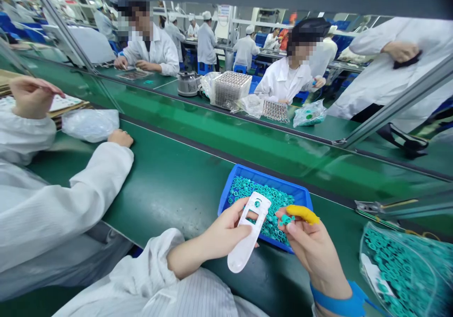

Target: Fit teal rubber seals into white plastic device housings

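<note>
My left hand point(226, 234) is closed around a long white plastic housing point(248, 234) with small openings near its top end. It holds the piece tilted over the near edge of a blue tray point(300, 193) full of small teal rings. My right hand point(311, 246) wears a yellow finger cot on its index finger. It pinches a small teal ring point(286, 220) just to the right of the housing's upper end. A blue band wraps my right wrist.
A clear bag of teal rings point(406, 270) lies at the right. A co-worker in a white coat point(53, 199) sits close on my left beside a plastic bag point(90, 124). Across the green conveyor belt point(170, 180) other workers sit with trays of parts. A metal frame bar point(396, 104) slants overhead.
</note>
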The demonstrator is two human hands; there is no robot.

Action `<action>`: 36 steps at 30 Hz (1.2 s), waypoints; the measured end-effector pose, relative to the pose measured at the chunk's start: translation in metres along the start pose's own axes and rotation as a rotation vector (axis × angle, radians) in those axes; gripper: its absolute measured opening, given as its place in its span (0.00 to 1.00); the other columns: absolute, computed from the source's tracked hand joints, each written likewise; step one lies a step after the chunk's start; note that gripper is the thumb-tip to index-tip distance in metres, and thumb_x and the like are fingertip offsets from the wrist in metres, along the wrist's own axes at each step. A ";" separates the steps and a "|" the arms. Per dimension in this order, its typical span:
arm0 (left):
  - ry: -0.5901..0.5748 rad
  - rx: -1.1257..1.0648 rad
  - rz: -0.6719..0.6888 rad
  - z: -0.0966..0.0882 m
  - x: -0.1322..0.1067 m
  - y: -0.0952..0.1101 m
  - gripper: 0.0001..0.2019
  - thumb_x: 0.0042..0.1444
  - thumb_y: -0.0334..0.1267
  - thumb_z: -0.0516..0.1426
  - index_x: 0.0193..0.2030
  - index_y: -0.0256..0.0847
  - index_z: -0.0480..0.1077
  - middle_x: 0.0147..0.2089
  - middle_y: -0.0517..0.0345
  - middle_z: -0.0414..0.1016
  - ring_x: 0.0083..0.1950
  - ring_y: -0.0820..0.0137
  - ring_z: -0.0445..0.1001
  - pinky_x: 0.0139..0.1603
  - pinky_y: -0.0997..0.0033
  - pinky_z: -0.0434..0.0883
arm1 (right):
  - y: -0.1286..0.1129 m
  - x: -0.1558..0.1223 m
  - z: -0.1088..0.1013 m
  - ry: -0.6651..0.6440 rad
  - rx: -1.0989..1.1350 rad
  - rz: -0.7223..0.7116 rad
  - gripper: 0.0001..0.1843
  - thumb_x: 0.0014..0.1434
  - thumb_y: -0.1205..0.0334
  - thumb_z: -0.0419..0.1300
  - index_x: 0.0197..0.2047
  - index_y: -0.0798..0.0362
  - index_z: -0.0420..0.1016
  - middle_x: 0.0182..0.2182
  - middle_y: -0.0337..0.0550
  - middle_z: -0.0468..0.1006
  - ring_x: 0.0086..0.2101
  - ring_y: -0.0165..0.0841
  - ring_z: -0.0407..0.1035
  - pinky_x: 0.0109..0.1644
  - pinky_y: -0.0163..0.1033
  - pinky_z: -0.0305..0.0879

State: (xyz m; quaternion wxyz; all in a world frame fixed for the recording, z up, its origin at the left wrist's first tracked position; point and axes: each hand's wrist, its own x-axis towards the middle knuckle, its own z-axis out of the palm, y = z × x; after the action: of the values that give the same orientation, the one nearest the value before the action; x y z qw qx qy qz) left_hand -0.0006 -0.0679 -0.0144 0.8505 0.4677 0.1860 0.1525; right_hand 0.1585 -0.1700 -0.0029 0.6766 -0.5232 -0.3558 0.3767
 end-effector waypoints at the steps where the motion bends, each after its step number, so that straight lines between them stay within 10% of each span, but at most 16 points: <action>1: 0.000 0.014 0.001 0.000 0.000 0.000 0.26 0.47 0.28 0.56 0.55 0.44 0.60 0.44 0.59 0.68 0.31 0.77 0.71 0.34 0.70 0.75 | 0.002 -0.001 -0.001 0.002 -0.060 -0.016 0.08 0.50 0.59 0.68 0.36 0.45 0.80 0.32 0.41 0.80 0.30 0.30 0.74 0.34 0.33 0.75; 17: 0.017 0.356 0.034 -0.001 -0.003 -0.004 0.27 0.50 0.26 0.50 0.58 0.46 0.59 0.42 0.57 0.69 0.30 0.75 0.71 0.31 0.72 0.71 | -0.019 0.022 0.016 -0.228 -1.201 -0.471 0.11 0.56 0.67 0.54 0.44 0.53 0.70 0.33 0.44 0.80 0.32 0.36 0.75 0.35 0.41 0.73; 36: 0.149 0.050 0.199 0.006 0.002 0.001 0.16 0.54 0.46 0.58 0.43 0.39 0.63 0.33 0.62 0.67 0.29 0.77 0.64 0.29 0.77 0.59 | 0.010 0.017 0.028 -0.074 -1.139 -0.759 0.13 0.57 0.68 0.59 0.46 0.47 0.67 0.35 0.44 0.75 0.38 0.39 0.68 0.41 0.48 0.67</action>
State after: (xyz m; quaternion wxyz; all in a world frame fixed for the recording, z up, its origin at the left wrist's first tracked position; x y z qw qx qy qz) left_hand 0.0034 -0.0709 -0.0106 0.8031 0.4924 0.2053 0.2656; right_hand 0.1407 -0.1413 -0.0055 0.3685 -0.6235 -0.6799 -0.1147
